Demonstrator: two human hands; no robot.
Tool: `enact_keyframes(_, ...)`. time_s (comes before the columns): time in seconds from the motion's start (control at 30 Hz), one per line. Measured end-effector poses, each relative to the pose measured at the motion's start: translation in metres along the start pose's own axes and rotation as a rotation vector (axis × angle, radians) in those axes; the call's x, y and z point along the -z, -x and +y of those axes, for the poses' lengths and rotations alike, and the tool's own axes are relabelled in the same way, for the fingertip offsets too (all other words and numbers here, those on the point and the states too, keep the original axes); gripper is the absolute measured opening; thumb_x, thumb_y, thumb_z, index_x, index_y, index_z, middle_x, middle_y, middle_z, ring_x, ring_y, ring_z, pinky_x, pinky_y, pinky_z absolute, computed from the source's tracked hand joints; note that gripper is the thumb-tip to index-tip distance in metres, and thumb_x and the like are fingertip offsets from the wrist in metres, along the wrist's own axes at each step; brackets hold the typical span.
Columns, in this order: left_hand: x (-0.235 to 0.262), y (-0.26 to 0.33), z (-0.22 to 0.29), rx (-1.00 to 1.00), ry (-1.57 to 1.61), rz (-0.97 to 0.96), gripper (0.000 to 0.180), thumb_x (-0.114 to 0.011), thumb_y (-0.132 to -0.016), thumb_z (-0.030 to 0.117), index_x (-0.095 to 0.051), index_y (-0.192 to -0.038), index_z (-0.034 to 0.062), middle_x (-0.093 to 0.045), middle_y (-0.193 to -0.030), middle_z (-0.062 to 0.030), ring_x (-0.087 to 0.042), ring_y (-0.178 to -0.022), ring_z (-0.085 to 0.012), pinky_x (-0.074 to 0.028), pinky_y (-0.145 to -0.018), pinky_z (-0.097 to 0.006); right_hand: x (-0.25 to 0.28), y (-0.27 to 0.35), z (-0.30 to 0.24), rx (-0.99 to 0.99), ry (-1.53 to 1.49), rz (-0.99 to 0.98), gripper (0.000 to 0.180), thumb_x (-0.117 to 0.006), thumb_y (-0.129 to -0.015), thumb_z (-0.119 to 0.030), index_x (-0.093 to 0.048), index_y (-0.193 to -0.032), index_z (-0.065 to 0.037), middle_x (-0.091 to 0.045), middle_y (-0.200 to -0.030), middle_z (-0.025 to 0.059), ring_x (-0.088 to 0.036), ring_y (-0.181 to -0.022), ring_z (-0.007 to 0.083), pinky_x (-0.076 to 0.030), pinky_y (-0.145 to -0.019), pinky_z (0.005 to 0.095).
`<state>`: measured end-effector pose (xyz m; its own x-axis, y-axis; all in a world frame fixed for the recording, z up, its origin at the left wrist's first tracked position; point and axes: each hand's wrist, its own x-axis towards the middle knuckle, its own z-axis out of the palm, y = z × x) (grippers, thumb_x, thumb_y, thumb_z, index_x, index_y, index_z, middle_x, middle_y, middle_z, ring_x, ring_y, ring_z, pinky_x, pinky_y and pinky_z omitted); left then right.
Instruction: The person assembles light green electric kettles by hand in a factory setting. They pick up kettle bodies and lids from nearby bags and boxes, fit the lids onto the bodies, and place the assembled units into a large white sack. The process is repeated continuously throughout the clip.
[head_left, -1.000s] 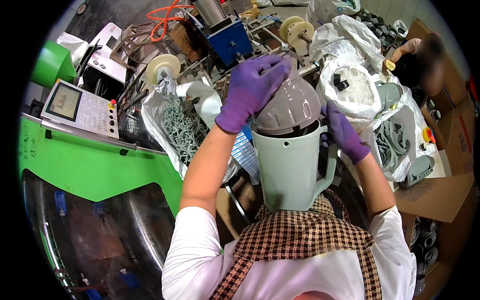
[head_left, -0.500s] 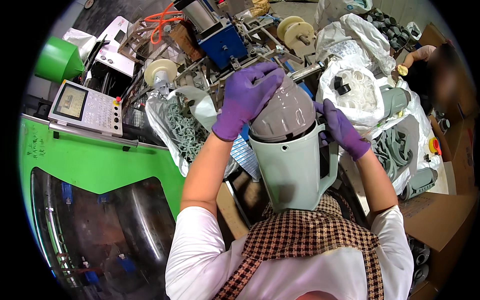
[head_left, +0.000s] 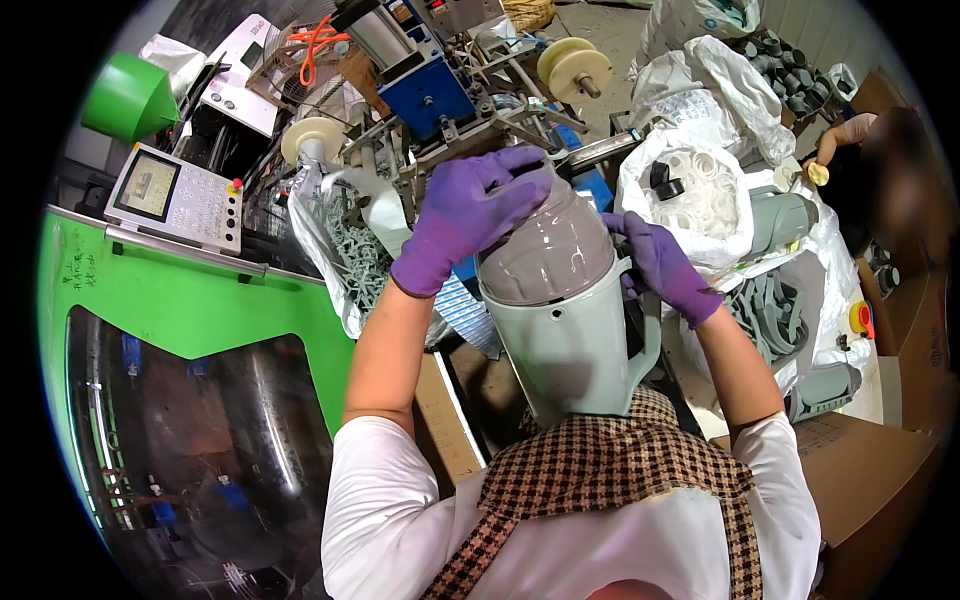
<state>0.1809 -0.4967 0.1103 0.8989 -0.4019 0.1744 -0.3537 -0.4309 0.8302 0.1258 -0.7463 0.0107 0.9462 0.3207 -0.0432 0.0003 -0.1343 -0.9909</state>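
Observation:
In front of my chest stands a pale green jug-shaped plastic housing (head_left: 560,350) with a side handle (head_left: 648,350), its lower end against my checked apron (head_left: 600,460). A smoky translucent dome-shaped cover (head_left: 555,255) sits on its top, tilted slightly left, the rims meeting. My left hand (head_left: 470,215), in a purple glove, is closed over the top of the cover. My right hand (head_left: 665,265), gloved alike, grips the housing's upper right side by the top of the handle; some of its fingertips are hidden behind it.
Behind stands a blue machine block (head_left: 430,100) with cream spools (head_left: 573,70). To the right are a bag of white rings (head_left: 700,200), grey-green handle parts (head_left: 765,315) and an open carton (head_left: 860,470). Another person's hand (head_left: 828,140) is at far right. A control panel (head_left: 175,200) stands left.
The cover has gone down onto the housing; the dark band that showed between them is now hidden. Both hands and the housing sit slightly further left in view.

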Motion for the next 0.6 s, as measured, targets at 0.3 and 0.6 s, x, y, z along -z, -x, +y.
enact_keyframes(0.3,-0.026,0.001,0.0,0.064,-0.051,-0.005,0.031,-0.071,-0.087,0.023,-0.073,-0.105,-0.0027,-0.072,-0.113,-0.0117,-0.065,-0.096,-0.0133,-0.051,-0.083,-0.026,0.024,0.007,0.002,-0.167,-0.072,-0.166,0.06,-0.027,-0.106,-0.049,-0.054,-0.135,-0.004,-0.067,-0.095,0.0072,-0.052,-0.055,0.01,-0.047,-0.059,0.026)
enact_keyframes(0.6,-0.046,-0.011,0.001,0.223,-0.059,-0.166,0.04,-0.072,-0.086,0.028,-0.071,-0.113,-0.0003,-0.074,-0.103,-0.0081,-0.065,-0.088,-0.0121,-0.051,-0.082,-0.026,0.003,-0.042,-0.027,0.32,0.091,-0.181,0.049,-0.038,-0.102,-0.029,-0.037,-0.148,-0.009,-0.054,-0.137,0.0194,-0.054,-0.126,0.0313,-0.04,-0.107,0.0366)
